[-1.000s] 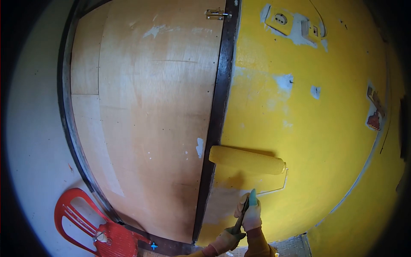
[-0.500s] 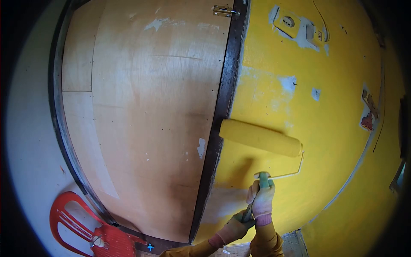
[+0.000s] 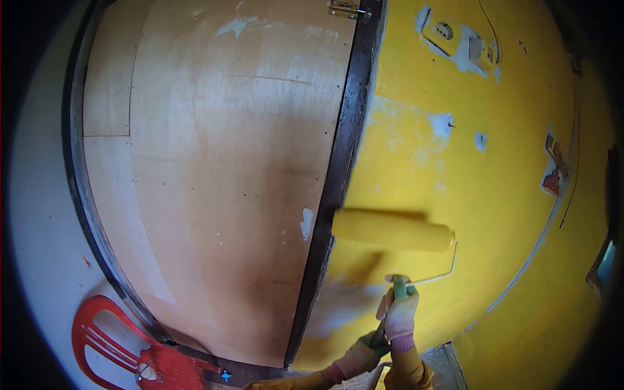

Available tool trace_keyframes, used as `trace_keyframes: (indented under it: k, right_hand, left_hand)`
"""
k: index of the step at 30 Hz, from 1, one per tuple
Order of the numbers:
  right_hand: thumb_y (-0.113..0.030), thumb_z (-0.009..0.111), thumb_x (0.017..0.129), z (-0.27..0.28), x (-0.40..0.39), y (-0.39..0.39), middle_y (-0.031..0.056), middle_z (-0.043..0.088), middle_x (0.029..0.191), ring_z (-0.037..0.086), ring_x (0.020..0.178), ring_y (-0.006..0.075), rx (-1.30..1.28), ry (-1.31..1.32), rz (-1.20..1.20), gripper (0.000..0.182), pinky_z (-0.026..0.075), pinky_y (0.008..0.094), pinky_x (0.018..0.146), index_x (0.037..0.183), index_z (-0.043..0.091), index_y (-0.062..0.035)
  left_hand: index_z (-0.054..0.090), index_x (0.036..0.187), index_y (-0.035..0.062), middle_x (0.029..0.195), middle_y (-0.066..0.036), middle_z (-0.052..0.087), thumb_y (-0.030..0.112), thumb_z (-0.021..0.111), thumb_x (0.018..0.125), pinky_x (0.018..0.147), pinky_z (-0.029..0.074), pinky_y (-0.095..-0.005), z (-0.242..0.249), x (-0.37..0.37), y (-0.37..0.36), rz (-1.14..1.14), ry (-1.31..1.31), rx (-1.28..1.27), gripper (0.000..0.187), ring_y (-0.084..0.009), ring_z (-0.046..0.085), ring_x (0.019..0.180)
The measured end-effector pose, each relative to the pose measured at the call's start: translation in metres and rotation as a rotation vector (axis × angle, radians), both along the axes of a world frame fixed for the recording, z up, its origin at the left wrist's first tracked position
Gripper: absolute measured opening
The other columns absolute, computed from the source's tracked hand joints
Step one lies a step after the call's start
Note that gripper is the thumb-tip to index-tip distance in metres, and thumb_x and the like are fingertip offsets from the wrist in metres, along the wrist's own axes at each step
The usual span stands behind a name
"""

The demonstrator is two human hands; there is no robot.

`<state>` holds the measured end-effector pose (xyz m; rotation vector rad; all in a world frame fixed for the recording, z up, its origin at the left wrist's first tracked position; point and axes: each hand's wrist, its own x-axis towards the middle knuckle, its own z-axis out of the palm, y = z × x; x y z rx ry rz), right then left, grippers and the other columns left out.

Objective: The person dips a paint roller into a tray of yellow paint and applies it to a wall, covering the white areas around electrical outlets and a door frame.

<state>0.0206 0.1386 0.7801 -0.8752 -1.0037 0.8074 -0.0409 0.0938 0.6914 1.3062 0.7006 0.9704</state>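
A paint roller [image 3: 393,229] with a wide yellow sleeve lies against the yellow wall [image 3: 513,208], its left end beside the dark door frame [image 3: 348,130]. From its right end, a thin wire bends down to a green handle. My right hand [image 3: 400,312], in a pale glove with a purple cuff, is closed around the handle near its top. Lower down, my left hand [image 3: 361,357], gloved as well, wraps the same handle. Bare greyish patches show on the wall just left of my hands and higher up.
Left of the frame is a plywood door [image 3: 214,169] with a metal bolt [image 3: 344,9] at its top. A red plastic chair [image 3: 172,367] stands at the lower left. An electrical socket [image 3: 444,30] and a switch [image 3: 481,52] sit high on the wall.
The roller has moved down the wall, and both hands have gone slightly down with it. The camera view has shifted a little too.
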Motion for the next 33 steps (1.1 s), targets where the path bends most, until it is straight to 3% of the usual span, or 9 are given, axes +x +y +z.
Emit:
trace_keyframes:
  k: [6,14,17,20,24,26,27,30,33]
  right_hand:
    - [-0.021,0.037,0.086,0.03,-0.003,0.007,-0.0019,0.023,0.035,0.022,0.024,0.0088,0.038,0.036,0.017,0.021,0.018,0.024,0.024,0.081,0.05,-0.0053]
    - [-0.022,0.038,0.085,-0.02,0.012,0.004,-0.0025,0.022,0.033,0.019,0.023,0.0081,-0.114,0.163,-0.039,0.021,0.014,0.0238,0.024,0.08,0.05,-0.0057]
    - [-0.022,0.04,0.085,0.015,0.009,0.007,-0.0024,0.023,0.035,0.02,0.024,0.008,-0.029,0.117,-0.039,0.021,0.015,0.024,0.024,0.08,0.05,-0.0051]
    - [-0.021,0.04,0.085,0.007,0.016,0.005,-0.0021,0.025,0.036,0.023,0.025,0.0081,0.004,0.067,-0.03,0.02,0.017,0.0245,0.024,0.081,0.05,-0.0043]
    - [-0.024,0.041,0.085,-0.017,0.028,-0.001,-0.0007,0.028,0.036,0.026,0.025,0.01,-0.124,0.007,0.005,0.025,0.021,0.0242,0.025,0.079,0.051,-0.0027]
    - [-0.024,0.042,0.084,-0.001,0.029,0.004,-0.0013,0.028,0.037,0.026,0.025,0.0094,-0.156,0.067,0.055,0.024,0.021,0.0241,0.025,0.078,0.052,-0.0037]
    - [-0.024,0.042,0.084,0.008,0.028,0.008,-0.0013,0.028,0.037,0.026,0.025,0.0094,-0.153,0.073,0.062,0.024,0.021,0.0241,0.025,0.078,0.052,-0.0037]
    - [-0.024,0.042,0.084,0.022,0.029,0.017,-0.002,0.028,0.037,0.026,0.026,0.0087,-0.051,0.036,0.053,0.023,0.021,0.0239,0.026,0.077,0.053,-0.005]
    - [-0.024,0.041,0.084,-0.001,0.033,0.013,-0.0029,0.025,0.038,0.022,0.027,0.0079,-0.119,0.111,0.08,0.021,0.017,0.0247,0.025,0.078,0.051,-0.007]
  left_hand:
    - [0.049,0.088,0.0062,0.047,0.001,0.043,0.023,0.057,0.075,0.036,0.032,-0.0246,0.015,0.005,0.023,0.055,-0.016,0.137,0.023,-0.0074,0.039,0.037]
    - [0.05,0.094,0.0046,0.068,-0.006,0.054,0.035,0.059,0.073,0.048,0.039,-0.0262,-0.009,0.001,0.005,0.027,0.324,0.0,0.038,-0.0096,0.046,0.052]
    - [0.05,0.091,0.0057,0.063,-0.004,0.052,0.025,0.058,0.074,0.046,0.038,-0.0254,0.005,0.011,0.019,0.14,0.043,0.268,0.027,-0.0083,0.043,0.05]
    - [0.051,0.093,0.0059,0.069,-0.003,0.054,0.023,0.059,0.074,0.049,0.038,-0.0231,0.005,0.015,0.015,0.026,0.11,0.038,0.026,-0.0061,0.044,0.054]
    - [0.05,0.087,0.0057,0.055,0.0,0.048,0.022,0.059,0.075,0.04,0.034,-0.0228,-0.014,0.032,-0.003,0.153,-0.029,0.104,0.022,-0.0063,0.043,0.045]
    - [0.051,0.093,0.003,0.075,-0.006,0.056,0.024,0.057,0.076,0.061,0.042,-0.0287,0.004,0.03,-0.001,0.108,0.084,0.028,0.028,-0.0139,0.051,0.067]
    - [0.052,0.091,0.0046,0.066,-0.002,0.054,0.024,0.058,0.075,0.049,0.04,-0.0253,0.012,0.027,0.009,-0.008,0.107,-0.165,0.025,-0.0095,0.047,0.054]
    - [0.052,0.089,0.006,0.059,0.001,0.05,0.024,0.058,0.075,0.041,0.034,-0.023,0.024,0.026,0.023,0.058,0.03,-0.06,0.024,-0.0058,0.041,0.045]
    - [0.05,0.093,0.0045,0.069,-0.003,0.053,0.023,0.057,0.076,0.05,0.038,-0.0252,-0.011,0.036,0.018,0.102,0.067,0.036,0.026,-0.0095,0.045,0.056]
